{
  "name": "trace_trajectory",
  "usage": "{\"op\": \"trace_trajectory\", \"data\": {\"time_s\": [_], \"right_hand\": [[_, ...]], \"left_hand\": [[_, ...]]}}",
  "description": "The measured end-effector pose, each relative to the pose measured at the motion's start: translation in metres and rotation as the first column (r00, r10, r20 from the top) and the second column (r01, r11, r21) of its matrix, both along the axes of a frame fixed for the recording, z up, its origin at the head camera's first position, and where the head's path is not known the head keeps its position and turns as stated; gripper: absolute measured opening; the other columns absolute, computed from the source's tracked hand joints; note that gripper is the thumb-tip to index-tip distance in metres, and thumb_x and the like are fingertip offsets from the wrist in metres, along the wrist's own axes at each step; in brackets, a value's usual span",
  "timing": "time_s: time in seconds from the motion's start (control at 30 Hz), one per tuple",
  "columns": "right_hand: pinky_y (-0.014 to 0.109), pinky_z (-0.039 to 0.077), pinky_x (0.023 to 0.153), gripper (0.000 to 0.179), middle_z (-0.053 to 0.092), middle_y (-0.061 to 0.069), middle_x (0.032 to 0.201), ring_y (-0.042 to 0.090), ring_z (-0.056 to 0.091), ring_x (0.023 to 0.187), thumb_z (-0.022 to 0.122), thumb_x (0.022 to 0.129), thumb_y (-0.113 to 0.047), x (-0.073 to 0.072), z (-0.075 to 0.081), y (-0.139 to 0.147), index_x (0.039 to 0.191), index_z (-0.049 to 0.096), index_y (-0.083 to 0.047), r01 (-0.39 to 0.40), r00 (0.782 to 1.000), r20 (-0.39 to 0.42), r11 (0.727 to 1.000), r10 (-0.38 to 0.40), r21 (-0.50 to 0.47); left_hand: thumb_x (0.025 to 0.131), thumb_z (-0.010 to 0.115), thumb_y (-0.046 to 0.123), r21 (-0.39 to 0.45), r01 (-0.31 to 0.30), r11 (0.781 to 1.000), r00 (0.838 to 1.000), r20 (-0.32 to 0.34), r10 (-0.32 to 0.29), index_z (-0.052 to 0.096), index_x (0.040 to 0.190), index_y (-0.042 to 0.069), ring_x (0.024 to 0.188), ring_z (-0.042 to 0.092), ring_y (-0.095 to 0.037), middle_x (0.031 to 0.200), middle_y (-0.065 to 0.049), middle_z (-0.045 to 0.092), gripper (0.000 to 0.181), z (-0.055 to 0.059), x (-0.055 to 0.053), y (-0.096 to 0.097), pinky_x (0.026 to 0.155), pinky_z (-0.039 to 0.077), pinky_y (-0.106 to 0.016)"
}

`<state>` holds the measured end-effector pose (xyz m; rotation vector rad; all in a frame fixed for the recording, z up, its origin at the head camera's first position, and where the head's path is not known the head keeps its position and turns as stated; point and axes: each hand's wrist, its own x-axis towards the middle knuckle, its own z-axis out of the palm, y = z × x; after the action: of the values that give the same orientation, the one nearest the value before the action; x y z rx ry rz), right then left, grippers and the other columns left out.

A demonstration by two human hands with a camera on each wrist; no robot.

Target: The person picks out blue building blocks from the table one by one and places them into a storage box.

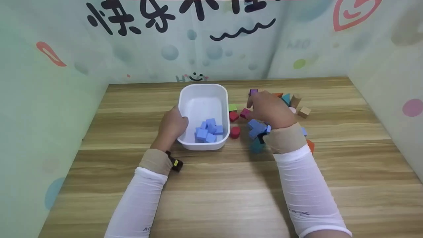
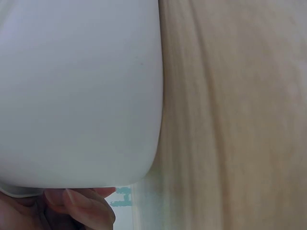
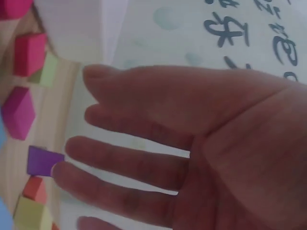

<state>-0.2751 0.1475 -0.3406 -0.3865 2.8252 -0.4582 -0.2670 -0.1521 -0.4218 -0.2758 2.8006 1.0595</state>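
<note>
Two arms in white sleeves (image 1: 138,201) reach across the wood-grained surface (image 1: 214,195) in front of me. The person's left hand (image 1: 173,125) grips the near-left side of a white rectangular plastic tub (image 1: 204,147), thumb over the rim and fingers against the outside wall. At the near end of that tub, several small light-blue blocks (image 1: 202,134) lie heaped together.

To the right, the right hand (image 1: 272,110) hangs palm down over loose pieces, its fingers stretched out and spread apart, with nothing between them. A purple block (image 1: 253,92) sits at its fingertips; whether they touch it I cannot tell. A magenta block (image 1: 245,113) lies near the thumb.

Between this hand and the tub I see a red angular block (image 1: 233,116), a lime-green block (image 1: 233,107) just behind it, and a red cylinder (image 1: 235,132) nearer to me. More blue blocks (image 1: 256,128) cluster beside the right wrist, with a teal piece (image 1: 257,146) just below them. Beyond the knuckles stand a teal triangular block (image 1: 286,98) and a tan wooden block (image 1: 295,100), while a paler wooden block (image 1: 304,112) lies farther right. An orange block (image 1: 310,145) shows partly from behind the right forearm.
</note>
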Motion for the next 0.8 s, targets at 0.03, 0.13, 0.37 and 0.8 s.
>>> {"op": "trace_trajectory", "data": {"time_s": [0.03, 0.13, 0.37, 0.8], "right_hand": [[0.05, 0.061, 0.086, 0.038, 0.07, 0.019, 0.124, 0.033, 0.066, 0.103, 0.077, 0.095, -0.019, -0.002, -0.002, 0.001, 0.129, 0.073, 0.0, 0.022, 0.999, 0.03, 1.0, -0.022, -0.005], [0.041, 0.059, 0.073, 0.03, 0.07, 0.017, 0.111, 0.03, 0.063, 0.089, 0.078, 0.092, -0.013, -0.006, -0.009, 0.002, 0.12, 0.075, 0.0, 0.074, 0.992, 0.1, 0.997, -0.073, -0.012], [0.036, 0.055, 0.064, 0.022, 0.067, 0.015, 0.098, 0.03, 0.061, 0.08, 0.082, 0.089, -0.015, -0.012, -0.02, -0.001, 0.104, 0.074, -0.001, 0.139, 0.983, 0.11, 0.989, -0.145, 0.055], [0.048, 0.064, 0.079, 0.037, 0.066, 0.023, 0.108, 0.036, 0.065, 0.087, 0.078, 0.092, -0.009, -0.01, -0.037, -0.009, 0.123, 0.065, 0.007, 0.14, 0.988, 0.049, 0.984, -0.146, 0.111]], "left_hand": [[0.106, 0.046, 0.016, 0.0, 0.001, 1.0, 1.0, 0.004, -0.001, 0.039, 0.16, -0.003, 0.125, 0.066, -0.036, 0.15, -0.027, 0.056, 0.058, 0.0, 0.0, 0.0, 0.097, 0.063, -0.048], [0.106, 0.046, 0.016, -0.004, -0.001, 1.0, 1.0, 0.013, 0.001, 0.037, 0.161, -0.002, 0.126, 0.065, -0.037, 0.151, -0.027, 0.055, 0.059, 0.0, 0.0, 0.0, 0.097, 0.063, -0.048], [0.106, 0.046, 0.016, -0.005, -0.002, 1.0, 1.0, 0.024, 0.002, 0.035, 0.162, -0.001, 0.126, 0.065, -0.036, 0.151, -0.027, 0.055, 0.06, 0.001, -0.001, 0.0, 0.095, 0.064, -0.047], [0.104, 0.046, 0.016, 0.008, 0.003, 1.0, 1.0, 0.003, -0.003, 0.039, 0.161, 0.001, 0.123, 0.066, -0.035, 0.149, -0.024, 0.057, 0.059, -0.002, 0.0, 0.0, 0.092, 0.065, -0.047]]}}
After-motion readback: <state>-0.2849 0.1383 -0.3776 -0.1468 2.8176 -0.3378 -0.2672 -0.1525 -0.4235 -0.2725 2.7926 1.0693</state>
